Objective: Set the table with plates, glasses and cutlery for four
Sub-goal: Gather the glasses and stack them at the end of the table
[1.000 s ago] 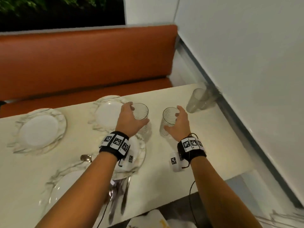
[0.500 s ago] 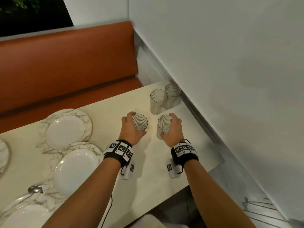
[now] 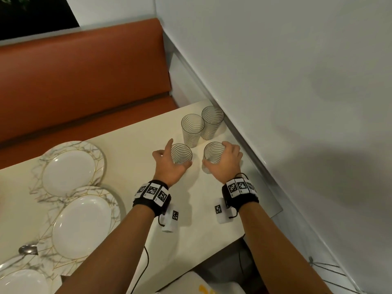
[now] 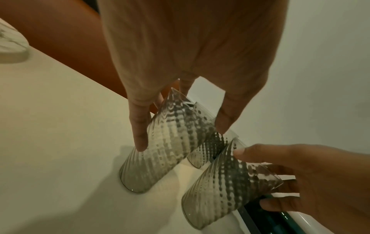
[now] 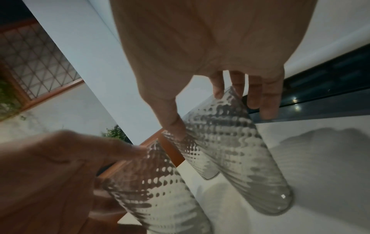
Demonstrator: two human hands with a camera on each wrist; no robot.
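Two ribbed clear glasses are in my hands near the table's right end. My left hand (image 3: 172,159) grips the left glass (image 3: 182,152) around its upper wall, thumb on one side and fingers on the other. My right hand (image 3: 222,159) grips the right glass (image 3: 212,151) the same way. In the left wrist view the left glass (image 4: 166,150) and the right glass (image 4: 224,190) look to have their bases on the tabletop. Two more ribbed glasses (image 3: 192,129) (image 3: 212,122) stand just behind, by the wall. Marbled plates (image 3: 70,168) (image 3: 82,221) lie to the left.
The cream table (image 3: 131,145) ends at a white wall (image 3: 275,102) on the right, and an orange bench (image 3: 84,81) runs along its far side. A third plate (image 3: 19,281) and a spoon (image 3: 27,250) lie at the near left. Cables hang over the near edge.
Both hands, each holding its glass, have moved right, away from the plates and close to the two glasses by the wall. The view has turned right with them.
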